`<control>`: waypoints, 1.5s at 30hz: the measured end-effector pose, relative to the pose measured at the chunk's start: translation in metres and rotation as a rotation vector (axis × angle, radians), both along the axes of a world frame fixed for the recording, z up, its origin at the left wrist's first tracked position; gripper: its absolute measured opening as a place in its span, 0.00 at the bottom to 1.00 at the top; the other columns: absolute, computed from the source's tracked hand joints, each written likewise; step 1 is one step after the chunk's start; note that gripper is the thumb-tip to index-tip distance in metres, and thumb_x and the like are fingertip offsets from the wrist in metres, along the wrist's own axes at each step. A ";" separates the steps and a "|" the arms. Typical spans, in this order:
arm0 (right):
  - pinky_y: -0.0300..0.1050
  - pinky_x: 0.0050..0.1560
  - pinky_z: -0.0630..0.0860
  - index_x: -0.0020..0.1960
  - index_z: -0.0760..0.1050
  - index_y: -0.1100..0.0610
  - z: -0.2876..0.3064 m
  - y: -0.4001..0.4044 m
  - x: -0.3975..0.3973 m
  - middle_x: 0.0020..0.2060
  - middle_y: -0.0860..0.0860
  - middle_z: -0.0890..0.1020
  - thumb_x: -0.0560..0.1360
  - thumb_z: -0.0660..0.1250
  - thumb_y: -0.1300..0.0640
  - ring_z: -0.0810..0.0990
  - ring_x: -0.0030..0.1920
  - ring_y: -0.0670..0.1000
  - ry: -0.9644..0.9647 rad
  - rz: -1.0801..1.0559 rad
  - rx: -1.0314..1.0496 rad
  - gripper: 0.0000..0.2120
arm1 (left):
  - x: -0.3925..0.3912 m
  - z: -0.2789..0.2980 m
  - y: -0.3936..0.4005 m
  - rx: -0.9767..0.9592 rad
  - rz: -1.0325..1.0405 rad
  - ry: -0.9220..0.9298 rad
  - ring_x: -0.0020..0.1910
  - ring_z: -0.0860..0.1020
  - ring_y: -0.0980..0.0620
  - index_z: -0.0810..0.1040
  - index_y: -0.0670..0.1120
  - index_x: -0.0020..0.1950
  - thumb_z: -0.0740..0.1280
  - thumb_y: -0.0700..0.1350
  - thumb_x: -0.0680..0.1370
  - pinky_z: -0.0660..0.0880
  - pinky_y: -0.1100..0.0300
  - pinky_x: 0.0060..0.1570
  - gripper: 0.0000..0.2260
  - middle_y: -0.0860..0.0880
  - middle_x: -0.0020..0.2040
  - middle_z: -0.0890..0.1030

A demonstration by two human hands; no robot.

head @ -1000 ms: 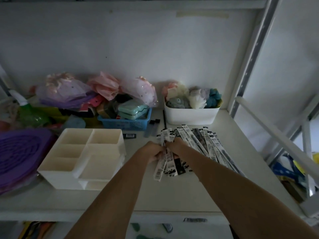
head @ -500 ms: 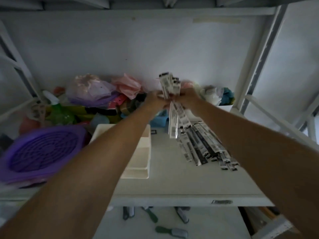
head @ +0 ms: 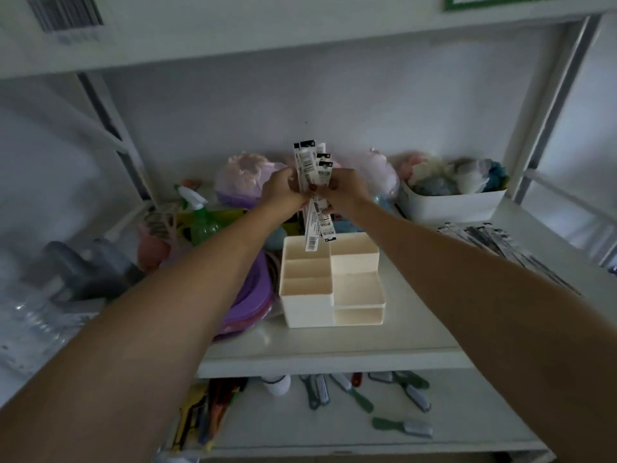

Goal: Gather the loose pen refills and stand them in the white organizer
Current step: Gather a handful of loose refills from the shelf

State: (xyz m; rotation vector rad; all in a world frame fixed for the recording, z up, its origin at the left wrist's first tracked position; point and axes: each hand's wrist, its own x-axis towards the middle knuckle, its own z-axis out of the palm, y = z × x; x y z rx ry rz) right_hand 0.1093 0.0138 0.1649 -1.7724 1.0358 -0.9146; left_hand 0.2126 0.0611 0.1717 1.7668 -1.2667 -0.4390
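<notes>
white shelf | on it: white organizer, loose pen refills, white bin, purple tray

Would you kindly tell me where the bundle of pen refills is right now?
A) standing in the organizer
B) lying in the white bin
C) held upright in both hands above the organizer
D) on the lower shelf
C: both hands, left and right, hold the bundle of pen refills upright above the white organizer, whose visible compartments look empty.
</notes>
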 end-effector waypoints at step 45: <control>0.49 0.61 0.73 0.60 0.76 0.64 -0.104 -0.172 -0.266 0.60 0.61 0.78 0.77 0.55 0.63 0.75 0.62 0.60 0.618 -0.175 0.103 0.16 | -0.279 -0.112 -0.151 0.397 0.033 -0.103 0.65 0.73 0.39 0.71 0.36 0.64 0.58 0.41 0.78 0.69 0.49 0.64 0.16 0.35 0.64 0.75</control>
